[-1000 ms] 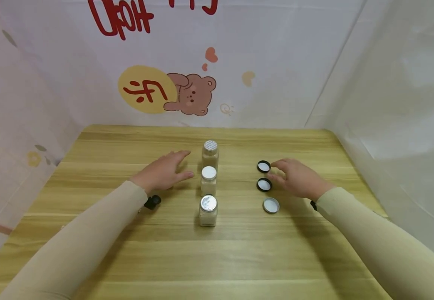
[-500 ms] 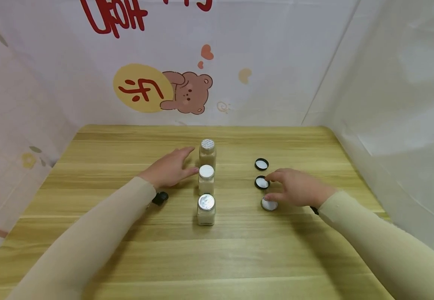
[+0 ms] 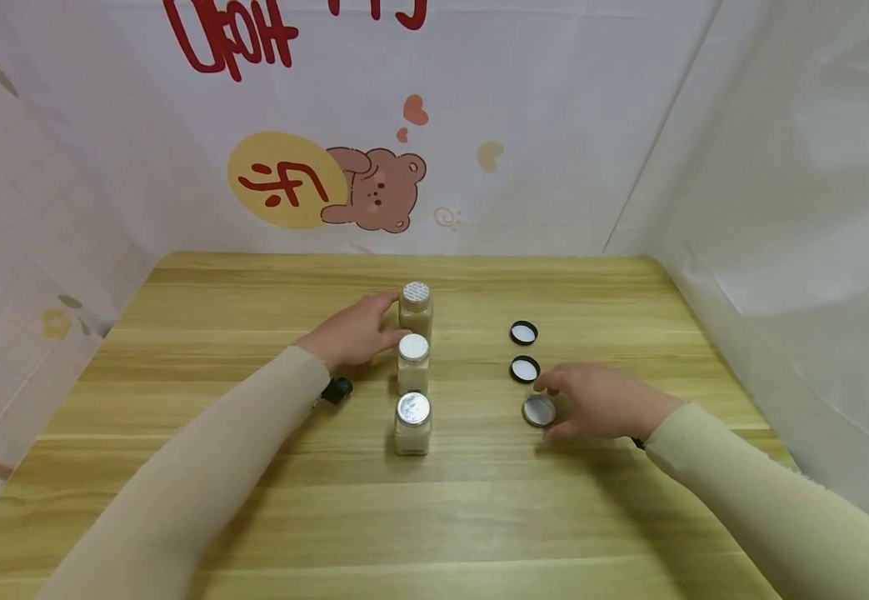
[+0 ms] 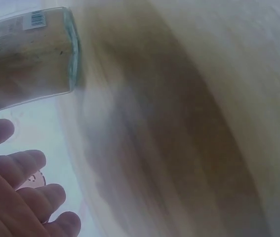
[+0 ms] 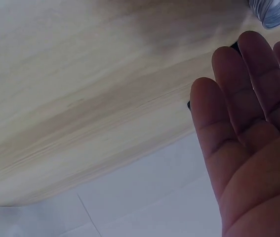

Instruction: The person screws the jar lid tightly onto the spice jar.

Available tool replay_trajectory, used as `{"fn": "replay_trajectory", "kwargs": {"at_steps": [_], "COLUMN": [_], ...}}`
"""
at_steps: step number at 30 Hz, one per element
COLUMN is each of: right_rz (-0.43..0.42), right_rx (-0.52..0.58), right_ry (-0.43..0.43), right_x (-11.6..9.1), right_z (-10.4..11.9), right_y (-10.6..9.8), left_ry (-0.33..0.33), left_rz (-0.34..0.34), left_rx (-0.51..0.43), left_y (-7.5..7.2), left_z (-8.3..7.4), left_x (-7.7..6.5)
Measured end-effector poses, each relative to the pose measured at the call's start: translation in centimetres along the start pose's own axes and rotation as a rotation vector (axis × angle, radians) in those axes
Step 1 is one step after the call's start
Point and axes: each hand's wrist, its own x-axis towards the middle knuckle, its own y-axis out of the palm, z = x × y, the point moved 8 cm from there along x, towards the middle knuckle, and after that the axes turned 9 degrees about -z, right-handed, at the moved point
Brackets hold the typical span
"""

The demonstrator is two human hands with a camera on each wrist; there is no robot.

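Note:
In the head view, three glass jars with pale contents stand in a front-to-back column: the far jar [image 3: 415,315], the middle jar [image 3: 413,363] and the front jar [image 3: 413,425]. Beside the far and middle jars is my left hand [image 3: 355,333], thumb and fingers spread. The left wrist view has a jar [image 4: 28,59] by the thumb edge, with the visible fingers apart from it. Over on the right, my right hand [image 3: 602,404] straddles a silver lid [image 3: 538,410] with its fingertips; contact is unclear. Its fingers look straight in the right wrist view.
Behind the silver lid lie two black-rimmed lids, a nearer lid [image 3: 525,369] and a farther lid [image 3: 524,333], insides up. The wooden table [image 3: 464,517] meets a printed white sheet [image 3: 539,200] at its back and sides.
My left hand has moved right, up to the far and middle jars. From beside the black-rimmed lids, the right hand has come nearer to me, to the silver lid.

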Motion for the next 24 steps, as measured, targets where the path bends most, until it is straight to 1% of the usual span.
{"fn": "replay_trajectory", "kwargs": {"at_steps": [2,4,9,13,19,24], "right_rz": [-0.011,-0.013,-0.006,-0.023,-0.031,-0.035], "right_rx": [-0.002,-0.010,-0.012,-0.007,-0.033,-0.039], "right_ry": [-0.022,-0.025,-0.010,-0.012,-0.003,-0.008], "right_x": [-0.1,-0.2,-0.3,-0.2,0.1,0.2], "right_z": [0.3,0.4,0.3,0.3,0.0,0.1], "right_y": [0.1,0.3,0.8,0.8,1.1,1.3], "left_ry": [-0.002,-0.004,-0.042,-0.072,-0.103,-0.112], "left_rz": [0.004,0.013,0.043,0.062,0.074,0.077], "left_rx": [-0.013,-0.029,-0.076,-0.090,-0.122,-0.135], "left_y": [0.2,0.4,1.0,1.2,1.4,1.6], "left_z": [0.0,0.0,0.1,0.3,0.4,0.4], "left_x": [0.1,0.2,0.5,0.6,0.7,0.7]}}
